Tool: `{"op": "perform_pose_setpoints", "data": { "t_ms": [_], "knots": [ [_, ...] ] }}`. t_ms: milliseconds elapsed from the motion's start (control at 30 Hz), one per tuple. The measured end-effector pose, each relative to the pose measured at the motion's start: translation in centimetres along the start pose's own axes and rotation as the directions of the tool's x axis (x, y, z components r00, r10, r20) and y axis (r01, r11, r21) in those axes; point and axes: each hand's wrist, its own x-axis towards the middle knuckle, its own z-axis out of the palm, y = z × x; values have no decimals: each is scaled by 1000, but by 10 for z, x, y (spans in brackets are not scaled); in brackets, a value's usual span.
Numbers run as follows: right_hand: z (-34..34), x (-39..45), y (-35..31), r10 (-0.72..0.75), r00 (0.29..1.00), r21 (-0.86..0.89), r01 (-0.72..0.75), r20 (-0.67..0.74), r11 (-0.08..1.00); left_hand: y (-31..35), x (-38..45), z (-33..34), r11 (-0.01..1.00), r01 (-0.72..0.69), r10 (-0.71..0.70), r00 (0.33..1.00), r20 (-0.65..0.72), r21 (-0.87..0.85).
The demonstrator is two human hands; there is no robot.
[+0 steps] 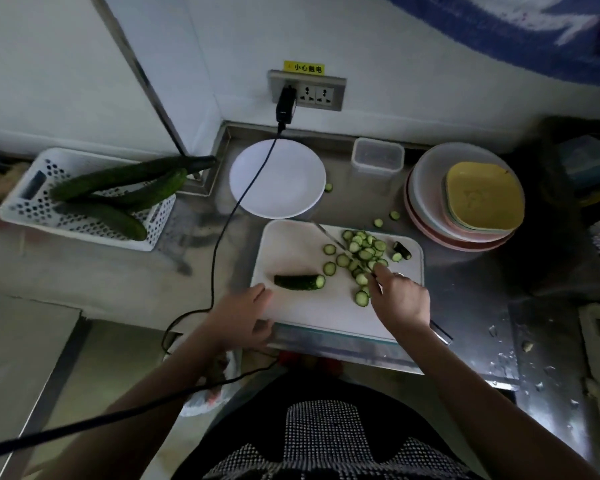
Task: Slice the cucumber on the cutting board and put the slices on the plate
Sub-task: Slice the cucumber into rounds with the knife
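Note:
A white cutting board point(302, 244) lies on the steel counter. On its left part sits a dark green cucumber stub point(298, 282), cut end facing right. Several thin slices point(361, 251) are heaped and scattered across the board's right half, beside a small end piece point(402, 250). My right hand point(400, 301) is shut on a knife point(333, 239) whose thin blade points away to the upper left, through the slices. Empty, with fingers apart, my left hand point(245, 317) rests at the board's near left corner, just short of the stub. Behind the board, the white plate point(291, 174) holds nothing.
A black cable point(243, 192) runs from a wall adapter point(285, 105) over the plate's left side toward me. A white basket point(84, 199) of whole cucumbers stands at the left. A clear container point(378, 157) and stacked dishes point(465, 195) stand at the back right. Stray slices point(378, 222) lie on the counter.

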Motion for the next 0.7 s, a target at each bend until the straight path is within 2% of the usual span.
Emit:
{"op": "perform_pose_setpoints", "data": {
  "t_ms": [133, 300, 433, 600, 700],
  "knots": [
    [0, 5, -18, -38, 998, 10, 38, 40, 999, -11, -32, 23, 998, 14, -28, 965, 260, 56],
    [5, 2, -26, -82, 995, 7, 81, 50, 997, -1, -36, 20, 992, 103, -122, 927, 356, 73],
    [6, -3, -27, -109, 992, -11, 110, 66, 994, 3, -32, 14, 996, 43, -66, 954, 293, 82],
    [9, -10, -22, -106, 992, -17, 107, 65, 994, -1, -40, 12, 973, -112, 95, 991, 95, 202],
    [9, -11, -20, -56, 997, 30, 54, 44, 998, 2, -37, 10, 970, -108, 100, 994, 47, 218]
  ]
}}
